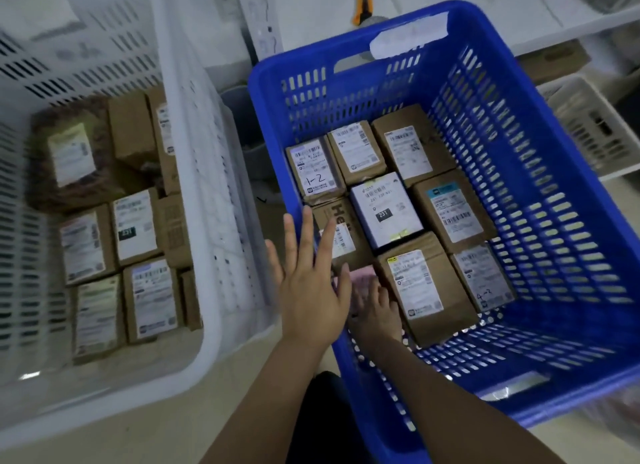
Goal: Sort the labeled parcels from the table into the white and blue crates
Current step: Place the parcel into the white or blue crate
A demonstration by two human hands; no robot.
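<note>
Labeled parcel (425, 292) just beside right fingers (382, 293)

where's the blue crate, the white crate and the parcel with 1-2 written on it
blue crate (540, 186), head view, its right slotted wall
white crate (207, 173), head view, its right wall
parcel marked 1-2 (313, 167), head view, its white label

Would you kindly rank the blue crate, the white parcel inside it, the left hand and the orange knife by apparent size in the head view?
1. blue crate
2. left hand, though nearness to the camera inflates it
3. white parcel
4. orange knife, far off and cut by the frame edge
</note>
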